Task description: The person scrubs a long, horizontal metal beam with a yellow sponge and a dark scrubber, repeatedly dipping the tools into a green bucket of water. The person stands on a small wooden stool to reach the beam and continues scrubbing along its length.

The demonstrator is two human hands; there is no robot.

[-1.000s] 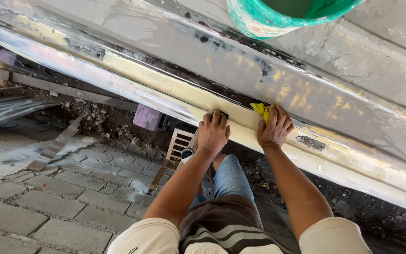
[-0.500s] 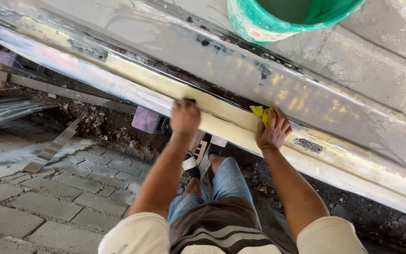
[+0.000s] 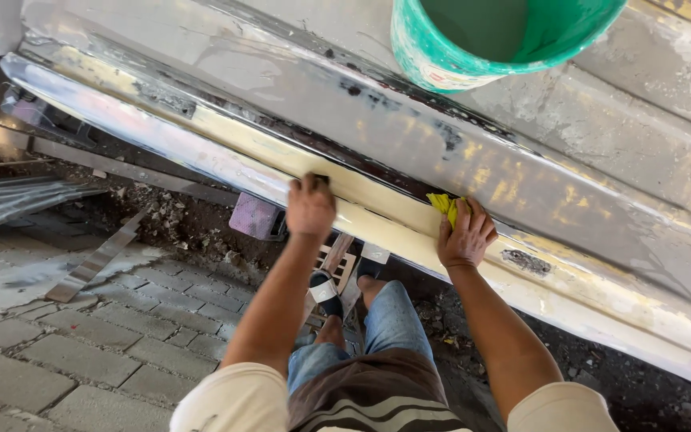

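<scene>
A long metal body panel (image 3: 521, 168) runs diagonally across the view, with a cream filler band (image 3: 377, 220) along its lower ridge. My left hand (image 3: 310, 206) presses on that band, fingers closed over a small dark piece that is mostly hidden under them. My right hand (image 3: 465, 234) rests flat on the band further right and holds a crumpled yellow cloth (image 3: 444, 205) under its fingers. A green bucket (image 3: 489, 36) stands on the panel above both hands.
Below me are grey paving bricks (image 3: 81, 352), dirt with rubble, a pink block (image 3: 254, 216) under the panel, metal strips (image 3: 93, 260) at left and a small wooden stool (image 3: 337, 260) by my sandalled feet.
My left hand has slid to the left along the cream band, away from the right hand. The right hand has stayed on the yellow cloth.
</scene>
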